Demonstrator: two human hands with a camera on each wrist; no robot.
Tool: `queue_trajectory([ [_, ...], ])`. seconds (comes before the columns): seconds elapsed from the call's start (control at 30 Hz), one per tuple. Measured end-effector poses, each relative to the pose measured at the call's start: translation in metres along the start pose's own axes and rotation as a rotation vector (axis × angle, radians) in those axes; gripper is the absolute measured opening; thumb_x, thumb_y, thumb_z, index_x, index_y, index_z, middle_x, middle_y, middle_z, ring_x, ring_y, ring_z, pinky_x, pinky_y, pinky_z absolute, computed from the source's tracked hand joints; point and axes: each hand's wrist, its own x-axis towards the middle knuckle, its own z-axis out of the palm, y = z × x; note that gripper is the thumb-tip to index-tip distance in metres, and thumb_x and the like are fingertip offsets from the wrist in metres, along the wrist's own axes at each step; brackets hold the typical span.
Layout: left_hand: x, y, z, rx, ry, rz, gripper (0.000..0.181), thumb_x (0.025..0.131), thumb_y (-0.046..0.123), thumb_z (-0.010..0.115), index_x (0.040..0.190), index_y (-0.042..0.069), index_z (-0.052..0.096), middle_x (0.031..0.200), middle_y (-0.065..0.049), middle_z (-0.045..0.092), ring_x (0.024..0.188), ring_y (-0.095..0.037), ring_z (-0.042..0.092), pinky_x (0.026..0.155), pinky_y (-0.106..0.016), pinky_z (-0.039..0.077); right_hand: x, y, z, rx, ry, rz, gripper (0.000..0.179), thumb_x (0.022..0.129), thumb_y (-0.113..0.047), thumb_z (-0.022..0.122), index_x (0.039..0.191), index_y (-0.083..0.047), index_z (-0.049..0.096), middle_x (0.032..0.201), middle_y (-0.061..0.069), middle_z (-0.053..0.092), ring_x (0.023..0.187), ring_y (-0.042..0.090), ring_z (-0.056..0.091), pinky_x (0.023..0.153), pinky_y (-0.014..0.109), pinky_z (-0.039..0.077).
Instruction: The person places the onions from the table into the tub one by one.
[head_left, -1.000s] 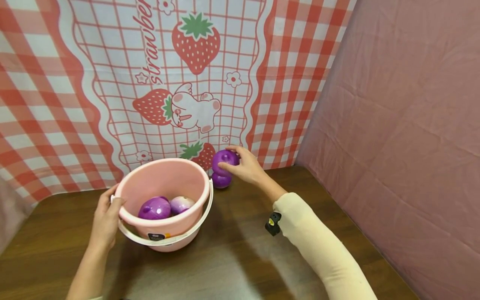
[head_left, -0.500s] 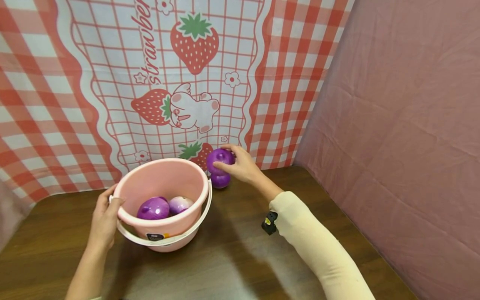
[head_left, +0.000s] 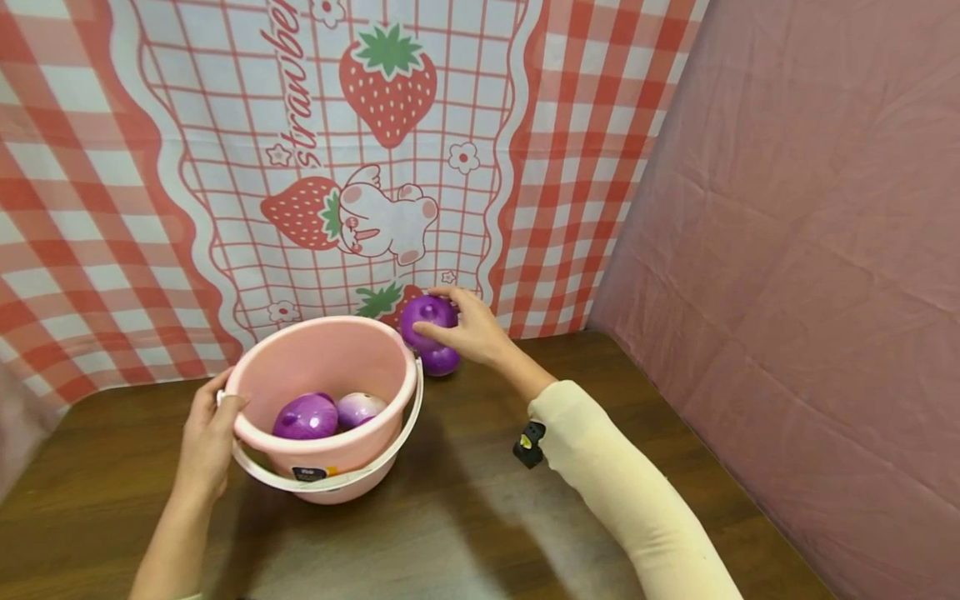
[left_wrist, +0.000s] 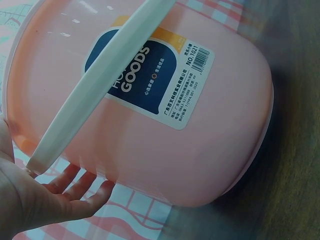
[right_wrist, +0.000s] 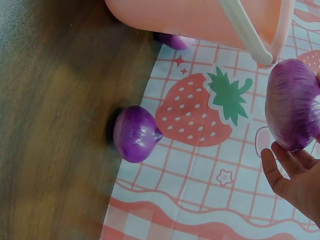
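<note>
A pink bucket (head_left: 318, 362) with a white handle (head_left: 352, 477) stands on the table, and my left hand (head_left: 208, 437) grips its left rim where the handle joins. Inside the bucket lie a purple onion (head_left: 306, 417) and a paler onion (head_left: 360, 408). Just off the bucket's right rim, my right hand (head_left: 472, 330) holds another purple onion (head_left: 420, 313) between thumb and fingers, raised above the table. Below it, a purple onion (right_wrist: 135, 134) rests on the table, partly covered by the held one in the head view.
The right wrist view shows one more onion (right_wrist: 176, 41) behind the bucket, hidden from the head view. A strawberry-print cloth (head_left: 390, 200) hangs at the table's back edge. Pink fabric (head_left: 795, 250) forms the right side. The wooden table (head_left: 480, 500) extends toward me.
My right hand has carried the held onion leftward, up to the bucket's right rim. The left hand keeps its grip on the bucket, which stays in place.
</note>
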Motion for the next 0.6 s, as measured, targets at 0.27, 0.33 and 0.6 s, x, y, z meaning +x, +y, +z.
queue_trajectory([
  [0.27, 0.0002, -0.0003, 0.0003, -0.015, -0.001, 0.007, 0.052, 0.093, 0.016, 0.048, 0.142, 0.006, 0.034, 0.127, 0.003, 0.042, 0.096, 0.004, 0.05, 0.077, -0.004, 0.045, 0.0015, -0.0036, 0.0016, -0.015, 0.008, -0.008, 0.064, 0.078, -0.047, 0.07, 0.129, -0.014, 0.052, 0.123, 0.006, 0.057, 0.112, 0.021, 0.054, 0.094, 0.041, 0.049],
  [0.33, 0.0004, -0.0004, 0.0003, -0.014, 0.0, 0.009, 0.052, 0.093, 0.016, 0.048, 0.142, 0.006, 0.034, 0.126, 0.003, 0.042, 0.096, 0.003, 0.05, 0.077, -0.004, 0.045, 0.0016, -0.0044, 0.0013, -0.013, 0.011, -0.008, 0.064, 0.078, -0.047, 0.07, 0.13, -0.014, 0.052, 0.124, 0.006, 0.057, 0.112, 0.021, 0.053, 0.093, 0.041, 0.049],
  [0.6, 0.0, 0.0006, 0.0006, -0.005, 0.007, -0.009, 0.053, 0.093, 0.017, 0.047, 0.143, 0.007, 0.033, 0.132, -0.004, 0.04, 0.095, 0.004, 0.049, 0.077, -0.004, 0.044, 0.0028, -0.009, 0.0013, -0.01, 0.001, -0.032, 0.064, 0.079, -0.046, 0.069, 0.13, -0.014, 0.051, 0.125, 0.005, 0.057, 0.112, 0.019, 0.054, 0.093, 0.039, 0.05],
])
